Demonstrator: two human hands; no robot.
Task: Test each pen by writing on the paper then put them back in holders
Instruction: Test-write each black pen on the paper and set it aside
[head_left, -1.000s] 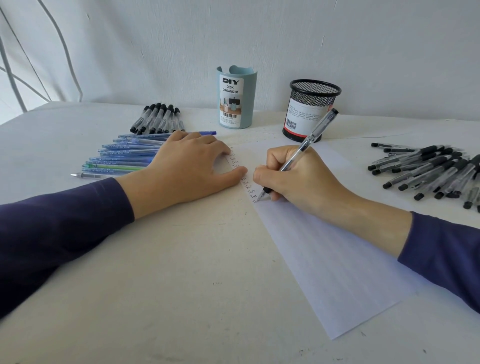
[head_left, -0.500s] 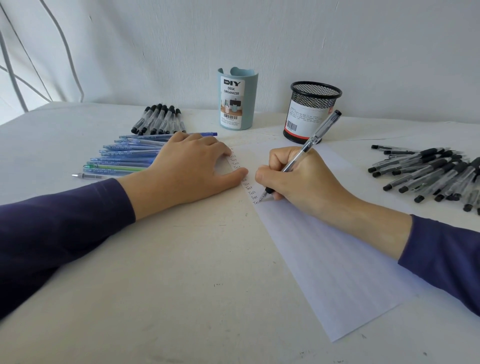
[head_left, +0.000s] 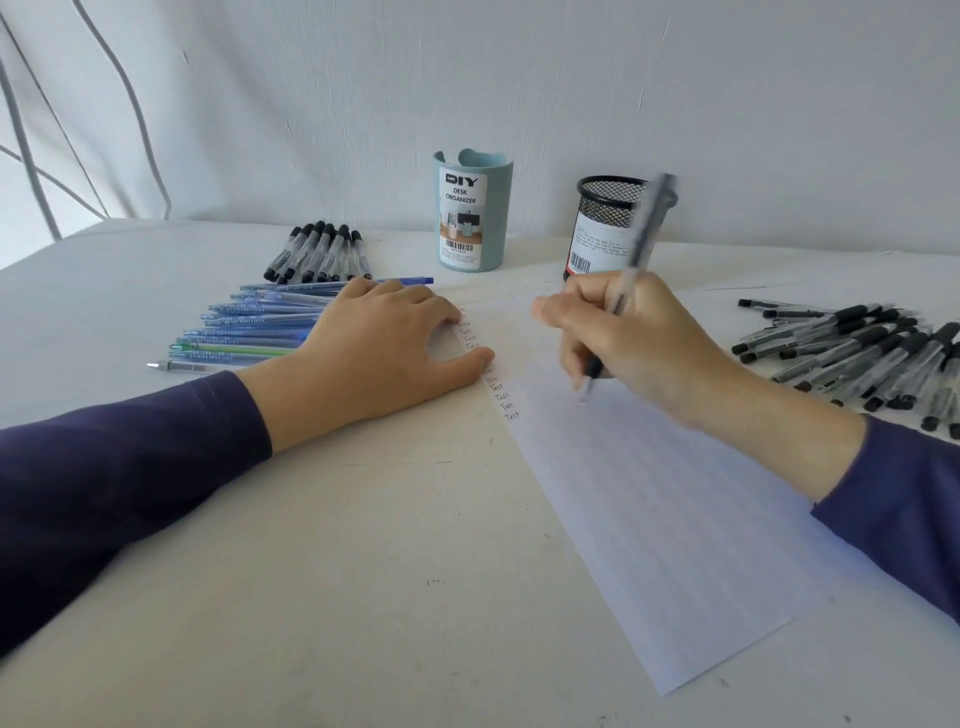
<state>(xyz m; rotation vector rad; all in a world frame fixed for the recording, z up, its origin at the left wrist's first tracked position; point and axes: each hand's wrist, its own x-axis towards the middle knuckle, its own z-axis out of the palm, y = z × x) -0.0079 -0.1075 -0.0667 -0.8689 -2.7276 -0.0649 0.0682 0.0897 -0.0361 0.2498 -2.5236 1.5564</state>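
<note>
a right hand (head_left: 639, 343) grips a motion-blurred pen (head_left: 642, 234) over the paper (head_left: 675, 519), its tip too smeared to tell if it touches. the left hand (head_left: 379, 348) lies flat, fingers relaxed, on the sheet's edge, covering part of a column of "test" words (head_left: 501, 396). black pens (head_left: 857, 353) run off frame right.

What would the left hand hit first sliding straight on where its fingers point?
Probably the black mesh pen cup, across the white lined paper; the left hand might first graze the right hand gripping a clear plastic pen, depth unclear.
</note>
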